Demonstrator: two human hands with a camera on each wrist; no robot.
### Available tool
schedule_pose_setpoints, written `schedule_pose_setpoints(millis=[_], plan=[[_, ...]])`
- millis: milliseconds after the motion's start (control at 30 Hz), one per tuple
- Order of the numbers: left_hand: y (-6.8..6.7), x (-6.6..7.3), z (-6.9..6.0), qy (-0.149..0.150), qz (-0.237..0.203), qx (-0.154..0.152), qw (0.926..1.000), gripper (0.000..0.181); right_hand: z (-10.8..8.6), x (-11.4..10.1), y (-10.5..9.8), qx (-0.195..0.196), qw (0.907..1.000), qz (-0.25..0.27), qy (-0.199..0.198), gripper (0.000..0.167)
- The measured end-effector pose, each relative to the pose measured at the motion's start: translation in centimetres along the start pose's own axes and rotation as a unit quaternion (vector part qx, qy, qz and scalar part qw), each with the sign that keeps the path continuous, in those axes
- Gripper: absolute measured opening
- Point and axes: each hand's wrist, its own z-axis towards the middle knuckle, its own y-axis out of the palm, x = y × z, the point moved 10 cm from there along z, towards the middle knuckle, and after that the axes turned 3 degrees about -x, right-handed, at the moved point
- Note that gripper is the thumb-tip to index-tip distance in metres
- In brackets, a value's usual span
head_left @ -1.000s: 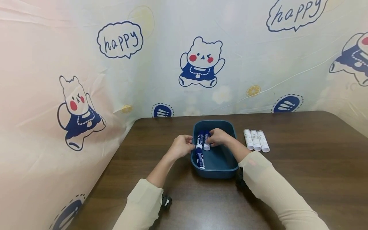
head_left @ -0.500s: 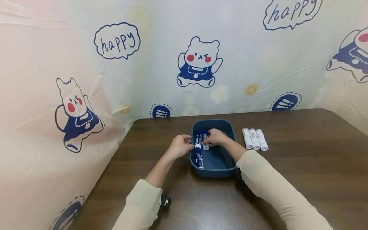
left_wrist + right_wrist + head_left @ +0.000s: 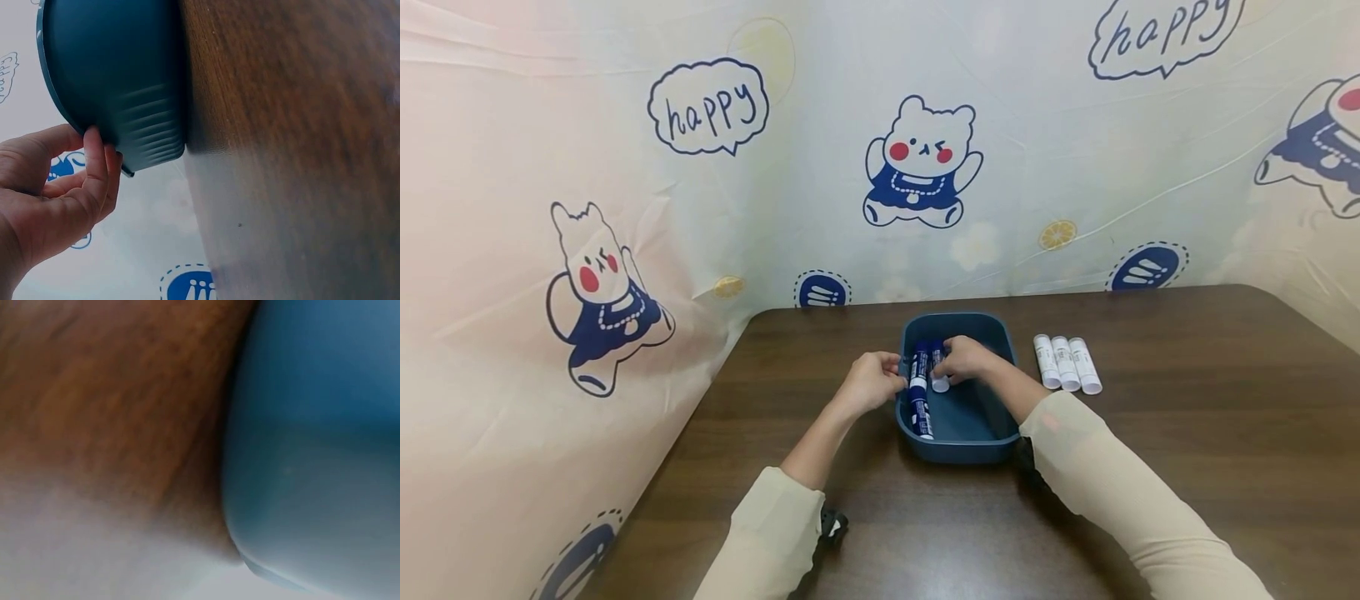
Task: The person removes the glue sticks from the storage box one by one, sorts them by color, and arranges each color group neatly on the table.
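A dark blue-green plastic bin [image 3: 970, 452] stands on the table. My left hand [image 3: 872, 382] pinches its left rim, thumb and fingertips at the edge in the left wrist view, where the bin's ribbed outer wall [image 3: 147, 125] shows. Inside, two blue-and-white tubes [image 3: 920, 408] lie end to end along the left wall. Beside the far one lies another blue-and-white tube [image 3: 940, 383], which my right hand [image 3: 967, 360] grips from the right. Its fingertips are partly hidden. The right wrist view holds only the blurred bin wall [image 3: 312, 456] up close, without the hand.
Right of the bin, three white tubes [image 3: 1066, 364] with small print lie side by side on the brown wooden table [image 3: 1195, 433]. A printed cloth [image 3: 820, 167] hangs behind and along the left side of the table.
Both hands stay in nearly the same place at the bin. The head view has shifted slightly; the tubes show no clear movement.
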Motion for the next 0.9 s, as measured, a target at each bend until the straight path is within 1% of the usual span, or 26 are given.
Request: schedule_pose_setpoints(millis=[167,267,433,567,667,733,900], plan=[[-0.06,0.0,0.03,0.0,-0.001,0.002,1.0,0.04,0.01,0.24,0.02,-0.008,0.9992,0.038,0.007,0.072],[-0.09,0.04,0.0,0.002,-0.001,0.002,1.0,0.04,0.02,0.32,0.2,-0.019,0.9972,0.071,0.01,0.071],[-0.14,-0.01,-0.04,0.002,0.0,0.005,1.0,0.04,-0.08,0.3,0.46,-0.037,0.9889,0.144,0.01,0.073],[-0.13,-0.13,-0.1,-0.002,0.002,0.004,1.0,0.04,-0.13,0.37,0.39,-0.038,0.9825,0.182,0.011,0.074],[-0.13,-0.14,-0.16,-0.005,0.002,0.004,1.0,0.04,-0.19,0.35,0.25,-0.036,0.9794,0.199,0.011,0.074],[-0.1,-0.12,-0.17,-0.005,0.0,0.003,1.0,0.04,-0.24,0.21,0.2,-0.039,0.9766,0.211,0.006,0.073],[-0.01,0.06,-0.11,0.002,-0.006,0.001,1.0,0.04,-0.36,-0.41,0.14,-0.054,0.9691,0.24,-0.023,0.071]])
